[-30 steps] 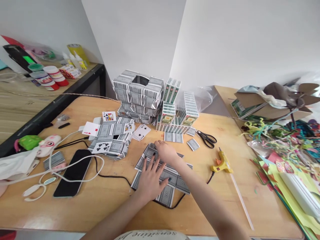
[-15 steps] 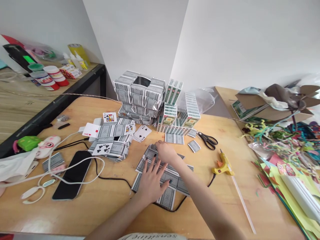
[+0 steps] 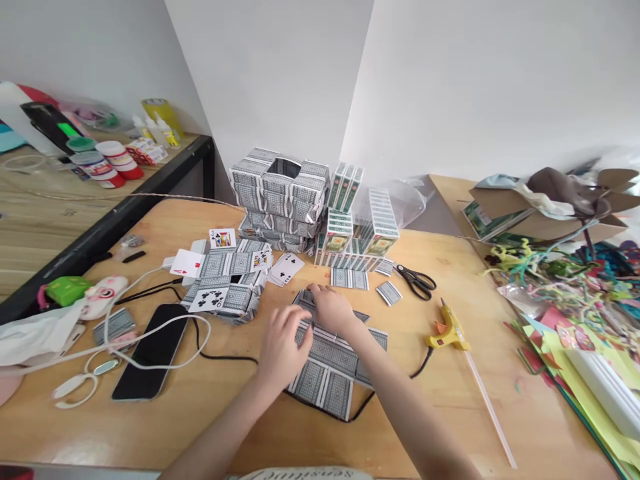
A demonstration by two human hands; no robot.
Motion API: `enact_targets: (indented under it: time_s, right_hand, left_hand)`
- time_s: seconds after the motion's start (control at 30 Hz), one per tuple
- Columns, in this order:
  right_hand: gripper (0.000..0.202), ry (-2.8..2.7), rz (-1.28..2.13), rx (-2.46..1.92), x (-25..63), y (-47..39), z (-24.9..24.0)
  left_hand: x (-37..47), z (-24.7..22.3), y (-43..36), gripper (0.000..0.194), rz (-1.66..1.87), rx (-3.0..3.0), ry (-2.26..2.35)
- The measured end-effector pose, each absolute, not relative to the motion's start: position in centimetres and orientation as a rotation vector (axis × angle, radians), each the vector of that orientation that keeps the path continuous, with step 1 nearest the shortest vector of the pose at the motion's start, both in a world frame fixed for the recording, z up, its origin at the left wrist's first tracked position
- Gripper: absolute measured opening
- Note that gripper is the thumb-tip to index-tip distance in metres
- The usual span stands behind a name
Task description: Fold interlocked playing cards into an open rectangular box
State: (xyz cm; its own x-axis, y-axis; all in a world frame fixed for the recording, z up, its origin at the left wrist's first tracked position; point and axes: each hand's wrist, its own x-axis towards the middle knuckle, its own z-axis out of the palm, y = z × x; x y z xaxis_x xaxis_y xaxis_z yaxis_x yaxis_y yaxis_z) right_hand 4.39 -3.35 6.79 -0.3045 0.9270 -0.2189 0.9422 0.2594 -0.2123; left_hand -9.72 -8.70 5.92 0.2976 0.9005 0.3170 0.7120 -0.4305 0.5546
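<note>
Pale wood table (image 3: 235,420) bears it all. At back, tall block of grey-patterned playing cards (image 3: 280,190), w/ clear-and-green card boxes (image 3: 383,230) just beside on R. Front of block, low grey card stack (image 3: 230,273), face-up cards on top. Flat grey-backed card panel (image 3: 327,357) lies mid-table, front of boxes; thin black cable (image 3: 227,358) skirts its near edge. R hand (image 3: 333,310) bent over panel's far end, can't tell if gripping; L hand (image 3: 285,340) half-open at its L side, fingers bent. White cord (image 3: 173,365) crosses black phone (image 3: 150,353). Yellow glue gun (image 3: 450,330) and black-handled scissors (image 3: 416,281) R of panel.
</note>
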Motion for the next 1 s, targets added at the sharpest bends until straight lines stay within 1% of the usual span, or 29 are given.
enact_targets:
  time_s: [0.07,0.1,0.13,0.2,0.23,0.3,0.43,0.53,0.57,0.63,0.73,0.83,0.9,0.93,1.0]
  right_hand:
    - [0.044,2.504,-0.482,1.807,4.4,-3.4,6.8]
    - [0.044,2.515,-0.482,1.796,4.4,-3.4,6.9]
    - [0.043,2.513,-0.481,1.786,4.3,-3.4,6.9]
    - [0.039,2.479,-0.47,1.783,4.3,-3.3,6.9]
    - [0.036,2.458,-0.458,1.79,4.2,-3.3,6.9]
    - [0.031,2.44,-0.421,1.804,4.1,-3.2,6.9]
    - [0.027,2.514,-0.38,1.756,3.7,-3.2,6.7]
    - [0.024,2.535,-0.447,1.761,3.7,-2.9,6.7]
    - [0.023,2.539,-0.521,1.787,3.9,-2.7,6.9]
    - [0.024,2.559,-0.775,1.844,5.1,-2.3,7.4]
    - [0.037,2.588,-1.3,1.816,8.3,-1.8,8.7]
    - [0.045,2.528,-1.515,1.789,11.8,-2.2,10.5]
    - [0.048,2.51,-1.463,1.78,13.2,-3.0,11.8]
    - [0.048,2.526,-1.357,1.834,13.5,-3.6,12.4]
    - [0.047,2.588,-0.987,2.054,13.1,-4.9,13.4]
  left_hand:
    - [-10.1,6.1,-6.9,0.036,0.766,2.296,1.625]
    - [-10.3,5.8,-6.0,0.04,0.674,2.305,1.683]
    - [-10.3,5.5,-5.2,0.039,0.558,2.298,1.731]
    - [-10.4,4.7,-3.9,0.019,0.344,2.237,1.726]
    - [-10.4,4.4,-3.5,0.016,0.294,2.212,1.7]
    - [-10.5,3.9,-3.0,0.017,0.28,2.185,1.649]
    - [-10.6,3.9,-3.2,0.019,0.396,2.183,1.595]
    - [-10.6,4.1,-3.2,0.019,0.405,2.185,1.575]
    - [-10.6,4.2,-3.1,0.019,0.399,2.189,1.574]
    - [-10.5,4.6,-2.9,0.019,0.423,2.194,1.561]
    - [-10.4,5.7,-2.6,0.024,0.594,2.18,1.511]
    - [-10.5,7.4,-2.5,0.031,0.861,2.131,1.444]
    - [-10.6,8.7,-2.7,0.034,1.067,2.096,1.39]
    - [-10.7,9.3,-2.8,0.035,1.15,2.093,1.339]
    - [-10.9,10.5,-3.2,0.04,1.215,2.096,1.199]
